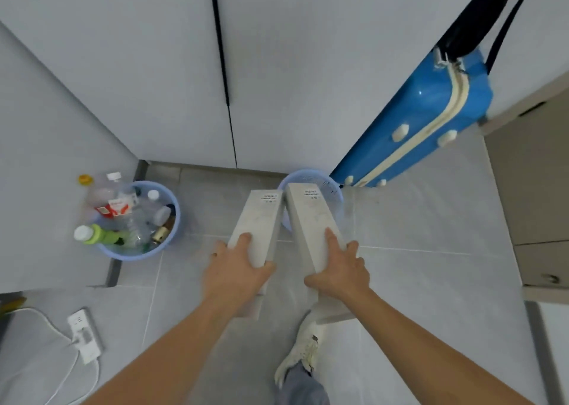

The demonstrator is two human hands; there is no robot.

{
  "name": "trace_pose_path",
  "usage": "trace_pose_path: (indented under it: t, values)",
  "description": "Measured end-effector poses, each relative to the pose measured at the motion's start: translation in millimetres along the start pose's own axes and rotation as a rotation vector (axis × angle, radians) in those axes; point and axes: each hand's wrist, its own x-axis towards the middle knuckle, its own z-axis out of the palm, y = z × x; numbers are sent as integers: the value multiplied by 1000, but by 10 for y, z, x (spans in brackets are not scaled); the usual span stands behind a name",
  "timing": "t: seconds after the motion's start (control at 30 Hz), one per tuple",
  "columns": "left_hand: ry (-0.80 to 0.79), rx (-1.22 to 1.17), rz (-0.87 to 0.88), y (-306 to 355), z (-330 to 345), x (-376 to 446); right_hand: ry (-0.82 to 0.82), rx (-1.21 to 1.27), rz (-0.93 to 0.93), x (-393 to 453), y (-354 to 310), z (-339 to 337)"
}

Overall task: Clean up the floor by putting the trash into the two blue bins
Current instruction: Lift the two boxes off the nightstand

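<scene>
Two long white boxes: our left hand grips one box, our right hand grips another over the right blue bin.

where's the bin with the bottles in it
In the head view, the bottle-filled bin sits on the floor at left, against the wall corner, left of the two boxes and above the power strip.

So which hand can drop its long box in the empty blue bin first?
Probably the right hand. Its box already points over the near-empty bin, while the left hand's box ends beside that bin's rim.
</scene>
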Motion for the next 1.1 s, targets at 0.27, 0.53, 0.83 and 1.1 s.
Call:
trace_pose_path:
  t: [0.27,0.53,0.83,1.1]
  values:
    - [-26,179,-48,864,718,932,-173,-103,14,1406,411,-349]
    - [-55,400,41,1169,1052,1711,-289,-224,57,2254,464,-351]
    - [-69,563,96,1398,1504,2196,-291,-123,68,2704,212,19]
    - [-5,628,171,1376,1810,2304,-346,211,115,3058,260,117]
